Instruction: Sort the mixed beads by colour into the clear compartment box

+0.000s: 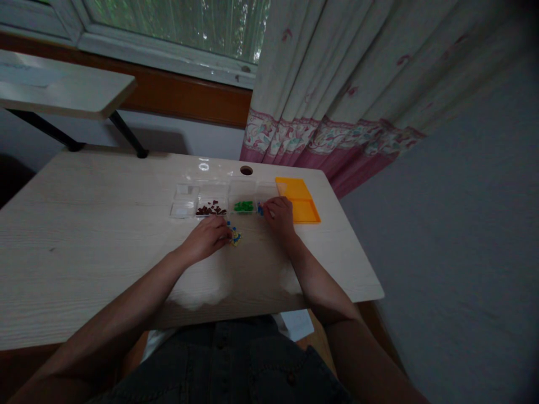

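My left hand is over the middle of the table, its fingers curled together at a small cluster of blue and yellow pieces. The cluster looks like tiny building bricks joined together, but its exact make is too small to tell. My right hand is at the right-hand clear box, fingers pinched down by small blue pieces. What those fingertips hold is hidden. Left of it, green pieces fill the front of one clear box, and dark brown pieces lie in another.
An orange tray stands at the right, just beyond my right hand. Another clear box is at the left end of the row. Behind are a round table hole, a raised shelf and a curtain.
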`<state>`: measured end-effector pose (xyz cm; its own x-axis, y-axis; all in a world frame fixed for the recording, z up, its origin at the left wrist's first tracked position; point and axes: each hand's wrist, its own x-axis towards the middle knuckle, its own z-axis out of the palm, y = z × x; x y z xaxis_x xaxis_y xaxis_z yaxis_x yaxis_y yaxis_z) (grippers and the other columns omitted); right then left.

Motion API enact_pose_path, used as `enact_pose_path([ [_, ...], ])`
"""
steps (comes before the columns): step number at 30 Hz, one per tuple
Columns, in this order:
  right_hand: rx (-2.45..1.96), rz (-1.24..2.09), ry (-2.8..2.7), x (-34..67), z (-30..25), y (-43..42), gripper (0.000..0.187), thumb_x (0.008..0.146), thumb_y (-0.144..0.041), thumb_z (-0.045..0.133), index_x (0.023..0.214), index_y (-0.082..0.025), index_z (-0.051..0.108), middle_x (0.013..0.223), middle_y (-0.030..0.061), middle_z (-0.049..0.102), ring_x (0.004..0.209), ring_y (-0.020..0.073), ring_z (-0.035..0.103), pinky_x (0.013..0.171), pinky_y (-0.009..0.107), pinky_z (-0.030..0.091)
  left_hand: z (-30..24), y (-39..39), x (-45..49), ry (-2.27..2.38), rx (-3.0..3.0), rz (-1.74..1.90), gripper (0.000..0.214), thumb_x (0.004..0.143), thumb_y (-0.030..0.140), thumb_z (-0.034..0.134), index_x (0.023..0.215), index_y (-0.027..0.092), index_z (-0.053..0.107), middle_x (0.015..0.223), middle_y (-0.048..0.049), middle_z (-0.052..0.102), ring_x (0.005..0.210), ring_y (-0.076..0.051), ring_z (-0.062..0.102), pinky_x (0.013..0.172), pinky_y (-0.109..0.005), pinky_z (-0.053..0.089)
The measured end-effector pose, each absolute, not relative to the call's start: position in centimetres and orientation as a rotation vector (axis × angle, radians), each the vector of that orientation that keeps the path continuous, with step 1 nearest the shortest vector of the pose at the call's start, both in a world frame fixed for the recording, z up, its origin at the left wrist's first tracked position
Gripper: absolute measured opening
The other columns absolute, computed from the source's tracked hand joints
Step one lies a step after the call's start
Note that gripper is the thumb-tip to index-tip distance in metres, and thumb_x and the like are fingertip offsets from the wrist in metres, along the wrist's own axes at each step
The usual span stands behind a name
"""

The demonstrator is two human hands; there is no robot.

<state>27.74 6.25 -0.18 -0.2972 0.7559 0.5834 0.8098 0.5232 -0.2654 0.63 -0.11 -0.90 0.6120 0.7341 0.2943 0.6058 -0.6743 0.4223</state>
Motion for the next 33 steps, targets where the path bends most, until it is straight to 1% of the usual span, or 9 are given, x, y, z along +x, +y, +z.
enact_pose_path([
  [4,-1.284,-0.077,-2.101,27.7,-0.2,6.2,0.027,0.095,-0.033,0.053,0.080,-0.021,0.072,0.085,0.0044,0.070,0.091,0.0197,0.057,0.088,0.037,0.038,-0.3,-0.5,1.1,1.132,2.624,0.620,0.021,0.094,0.033,0.053,0.093,0.019,0.069,0.093,-0.0094,0.060,0.089,-0.023,0.052,0.081,-0.037,0.042],
  [12,-1.259,-0.070,-2.122,27.5,-0.3,6.2,0.024,0.093,-0.032,0.055,0.081,-0.021,0.072,0.086,0.0046,0.070,0.091,0.0194,0.058,0.089,0.037,0.039,-0.7,-1.0,2.3,1.250,2.626,0.619,0.016,0.093,0.028,0.053,0.088,0.017,0.064,0.090,-0.0089,0.057,0.089,-0.023,0.053,0.080,-0.037,0.043],
  [18,-1.236,-0.069,-2.149,27.3,-0.2,5.9,0.022,0.093,-0.031,0.055,0.083,-0.022,0.072,0.089,0.0049,0.071,0.093,0.0201,0.058,0.091,0.038,0.039,-0.6,-1.2,2.4,1.253,2.476,0.748,0.013,0.092,0.023,0.052,0.091,0.017,0.063,0.090,-0.0088,0.057,0.089,-0.023,0.054,0.082,-0.037,0.045],
  [21,-1.196,-0.084,-2.168,26.7,0.2,5.2,0.022,0.093,-0.032,0.055,0.084,-0.023,0.073,0.088,0.0047,0.071,0.095,0.0207,0.057,0.090,0.038,0.040,-0.4,-1.1,2.4,1.261,2.295,0.894,0.016,0.093,0.028,0.051,0.092,0.016,0.062,0.090,-0.0085,0.058,0.087,-0.021,0.054,0.079,-0.035,0.044],
  [24,-1.133,-0.043,-2.221,25.5,0.9,3.8,0.022,0.094,-0.034,0.055,0.092,-0.024,0.074,0.090,0.0045,0.071,0.096,0.0204,0.056,0.092,0.037,0.040,-0.6,-0.8,2.4,1.258,2.009,1.054,0.023,0.093,0.036,0.052,0.089,0.016,0.061,0.084,-0.0052,0.057,0.080,-0.018,0.052,0.072,-0.031,0.043],
  [26,-1.054,-0.006,-2.280,24.5,1.2,2.7,0.021,0.094,-0.033,0.055,0.103,-0.028,0.073,0.093,0.0036,0.071,0.098,0.0198,0.056,0.094,0.037,0.039,-0.8,-0.6,2.5,1.224,1.741,1.109,0.028,0.091,0.044,0.053,0.087,0.017,0.060,0.077,-0.0023,0.055,0.072,-0.016,0.051,0.066,-0.028,0.041],
  [29,-0.957,0.010,-2.341,23.2,1.5,1.4,0.028,0.094,-0.034,0.055,0.119,-0.031,0.067,0.096,0.0033,0.070,0.099,0.0198,0.055,0.096,0.037,0.039,-0.8,-0.4,2.5,1.113,1.360,1.101,0.037,0.087,0.054,0.055,0.090,0.017,0.059,0.071,0.0013,0.054,0.063,-0.012,0.047,0.058,-0.024,0.037],
  [31,-0.937,0.016,-2.351,22.5,1.5,0.9,0.033,0.094,-0.034,0.055,0.126,-0.031,0.063,0.097,0.0036,0.069,0.100,0.0201,0.055,0.096,0.037,0.039,-0.4,-0.4,2.4,1.056,1.192,1.101,0.040,0.084,0.057,0.060,0.090,0.018,0.058,0.068,0.0031,0.051,0.057,-0.010,0.044,0.052,-0.022,0.032],
  [33,-0.936,0.029,-2.349,22.1,1.5,0.6,0.037,0.094,-0.034,0.054,0.130,-0.032,0.060,0.097,0.0037,0.069,0.100,0.0202,0.055,0.096,0.037,0.039,0.1,-0.4,2.3,1.012,1.075,1.125,0.040,0.079,0.056,0.065,0.088,0.018,0.056,0.065,0.0044,0.050,0.054,-0.008,0.043,0.050,-0.020,0.030],
])
